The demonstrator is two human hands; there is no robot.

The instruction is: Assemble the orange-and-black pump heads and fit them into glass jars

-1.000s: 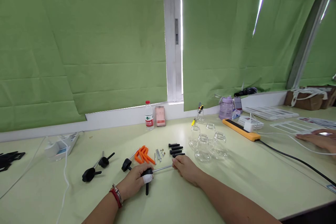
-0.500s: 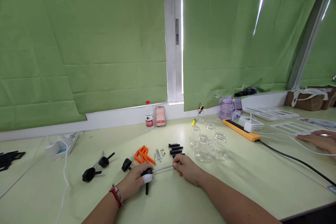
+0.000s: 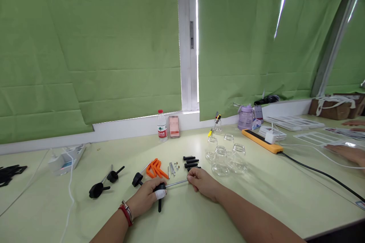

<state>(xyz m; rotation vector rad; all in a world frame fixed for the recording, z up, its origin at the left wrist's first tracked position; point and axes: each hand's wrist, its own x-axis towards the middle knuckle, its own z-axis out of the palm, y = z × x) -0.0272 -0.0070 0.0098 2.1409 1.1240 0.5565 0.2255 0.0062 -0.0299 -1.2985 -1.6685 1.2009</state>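
My left hand [image 3: 149,194], with white tape on a finger, is closed round a black part [image 3: 160,204] that has a handle pointing down. A thin metal rod [image 3: 176,183] runs from that part to the right, and my right hand [image 3: 203,183] pinches its far end. Similar black parts with rods lie to the left, one of them [image 3: 137,179] just beyond my left hand. Orange brackets [image 3: 155,168], metal screws [image 3: 172,169] and ribbed black pieces [image 3: 191,161] are beyond my hands on the pale table [image 3: 182,220].
Several glass jars [image 3: 221,161] stand right of centre. A bottle [image 3: 162,126] is at the back. An orange power strip [image 3: 261,141] with a black cable lies to the right. Another person's hand [image 3: 346,153] is at the right edge.
My hands, the black part and the rod look nearly unchanged. At the right edge, the other person's hands have shifted, and a second one now shows farther back.
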